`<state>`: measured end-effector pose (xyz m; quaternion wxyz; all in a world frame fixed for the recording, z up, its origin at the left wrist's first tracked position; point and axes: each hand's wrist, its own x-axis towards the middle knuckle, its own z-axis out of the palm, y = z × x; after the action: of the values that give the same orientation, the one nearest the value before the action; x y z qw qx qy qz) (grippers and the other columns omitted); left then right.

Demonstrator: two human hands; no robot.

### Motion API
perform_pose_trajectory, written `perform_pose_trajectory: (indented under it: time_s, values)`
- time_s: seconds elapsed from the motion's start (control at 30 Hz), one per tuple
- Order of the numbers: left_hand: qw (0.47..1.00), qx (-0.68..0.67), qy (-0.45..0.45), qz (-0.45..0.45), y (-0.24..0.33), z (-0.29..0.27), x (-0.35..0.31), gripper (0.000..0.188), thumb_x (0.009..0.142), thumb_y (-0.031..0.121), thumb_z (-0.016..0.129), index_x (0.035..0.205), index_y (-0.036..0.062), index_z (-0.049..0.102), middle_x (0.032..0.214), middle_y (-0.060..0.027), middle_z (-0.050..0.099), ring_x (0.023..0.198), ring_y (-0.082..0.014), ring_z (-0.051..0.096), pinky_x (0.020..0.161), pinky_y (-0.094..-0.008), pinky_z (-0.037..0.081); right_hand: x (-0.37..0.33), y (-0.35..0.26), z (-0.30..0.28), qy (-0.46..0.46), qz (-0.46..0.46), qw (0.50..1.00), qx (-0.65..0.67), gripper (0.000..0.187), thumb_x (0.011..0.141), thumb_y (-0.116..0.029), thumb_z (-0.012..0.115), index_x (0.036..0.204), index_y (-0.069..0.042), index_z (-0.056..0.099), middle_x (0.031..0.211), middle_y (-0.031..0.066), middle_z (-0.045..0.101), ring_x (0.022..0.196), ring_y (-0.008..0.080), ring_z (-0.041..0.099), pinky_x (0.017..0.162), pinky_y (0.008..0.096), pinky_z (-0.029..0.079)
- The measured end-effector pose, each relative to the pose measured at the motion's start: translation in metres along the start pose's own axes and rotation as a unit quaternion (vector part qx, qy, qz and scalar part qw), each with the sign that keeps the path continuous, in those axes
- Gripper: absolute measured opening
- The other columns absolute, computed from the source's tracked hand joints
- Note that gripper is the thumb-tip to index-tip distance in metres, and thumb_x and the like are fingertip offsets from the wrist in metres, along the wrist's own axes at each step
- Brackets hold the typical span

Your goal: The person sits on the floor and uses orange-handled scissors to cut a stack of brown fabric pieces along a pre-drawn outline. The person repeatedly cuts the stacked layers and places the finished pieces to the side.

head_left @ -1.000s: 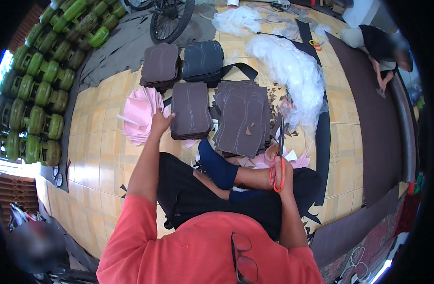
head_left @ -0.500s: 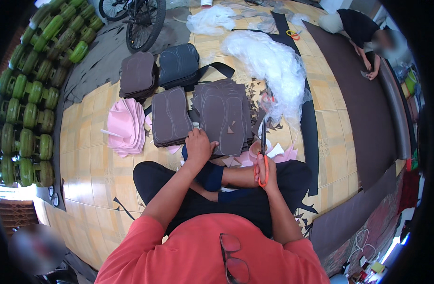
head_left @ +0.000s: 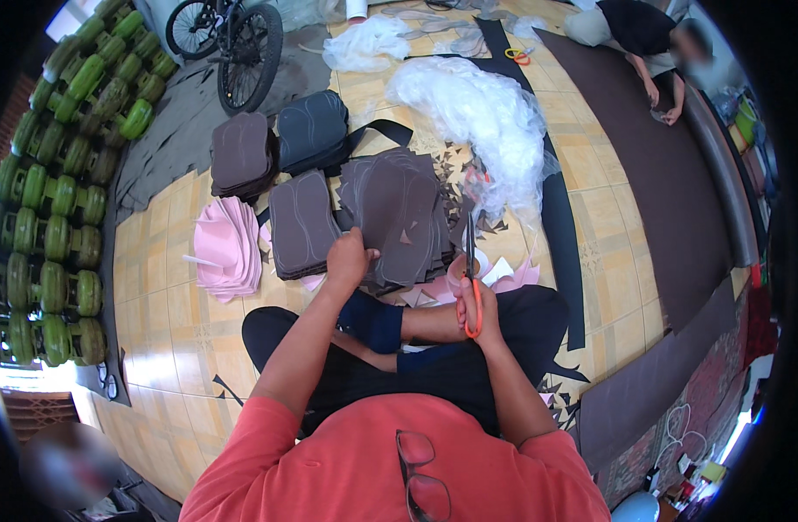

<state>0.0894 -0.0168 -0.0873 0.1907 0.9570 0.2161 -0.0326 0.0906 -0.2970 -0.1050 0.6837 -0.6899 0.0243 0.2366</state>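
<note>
1. By the left hand [head_left: 351,258], the near left corner of a dark brown top sheet [head_left: 399,196] is pinched; that grip is closed on it, and the sheet is bent slightly upward there.
2. The sheet is carried by an uneven stack [head_left: 435,248] on the tiled floor [head_left: 603,252], directly before the crossed legs.
3. Orange-handled scissors [head_left: 476,289] are clasped in the right hand [head_left: 479,311], with the blades pointed away from the body, beside that stack.
4. A neater brown stack [head_left: 301,222] is set just left of it, and a pile of pink sheets [head_left: 225,248] farther left.
5. Behind these, another brown pile [head_left: 242,152] and a blackish pile [head_left: 312,126] are placed side by side.
6. Along the left, closed green metal cylinders [head_left: 88,200] are stacked in rows; what is held inside them cannot be told.
7. Clear plastic [head_left: 481,113] is heaped loosely beyond the uneven stack, with dark scraps [head_left: 455,165] scattered between.
8. At the far right, a long brown sheet [head_left: 621,157] is being handled by a co-worker [head_left: 647,35].
</note>
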Motion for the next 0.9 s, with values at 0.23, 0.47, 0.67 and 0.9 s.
perform_pose_trajectory:
  time_s: [0.23, 0.47, 0.67, 0.9]
  values:
    - [0.984, -0.102, 0.112, 0.088, 0.005, -0.024, 0.008, 0.027, 0.081, 0.015, 0.072, 0.097, 0.0003, 0.055, 0.087, -0.0272, 0.064, 0.087, -0.0455, 0.062, 0.073, -0.0478, 0.05, -0.001, -0.003, 0.002, 0.008, 0.001, 1.0, 0.006, 0.038, 0.098, -0.037, 0.054, 0.08, -0.003, 0.055, 0.051, -0.0002, 0.043, 0.039, 0.0086, 0.044, 0.036, 0.0229, 0.035]
    - [0.885, -0.427, 0.169, 0.074, 0.038, -0.06, -0.009, 0.027, 0.086, 0.011, 0.066, 0.106, -0.0056, 0.058, 0.087, -0.0145, 0.068, 0.082, -0.0216, 0.064, 0.075, -0.0333, 0.048, 0.004, 0.02, 0.003, 0.041, -0.074, 0.991, -0.104, 0.044, 0.097, -0.045, 0.052, 0.085, -0.003, 0.055, 0.056, 0.0006, 0.045, 0.041, 0.0081, 0.045, 0.037, 0.0224, 0.037]
    - [0.735, -0.674, 0.077, 0.003, 0.042, -0.06, -0.033, 0.039, 0.085, 0.003, 0.065, 0.121, -0.0058, 0.053, 0.115, -0.0116, 0.059, 0.104, -0.0201, 0.057, 0.09, -0.0311, 0.045, 0.006, -0.009, 0.028, 0.057, -0.195, 0.965, -0.166, 0.039, 0.097, -0.039, 0.054, 0.086, -0.002, 0.05, 0.064, 0.0059, 0.049, 0.052, 0.0138, 0.049, 0.048, 0.0282, 0.04]
    - [0.698, -0.715, 0.029, -0.007, 0.048, -0.072, -0.06, 0.042, 0.084, 0.001, 0.065, 0.124, -0.0034, 0.051, 0.117, -0.0106, 0.058, 0.107, -0.0204, 0.057, 0.092, -0.032, 0.045, 0.001, -0.065, 0.046, 0.015, -0.25, 0.952, -0.176, 0.034, 0.097, -0.031, 0.056, 0.086, 0.001, 0.047, 0.074, 0.0183, 0.053, 0.069, 0.0324, 0.053, 0.064, 0.0395, 0.043]
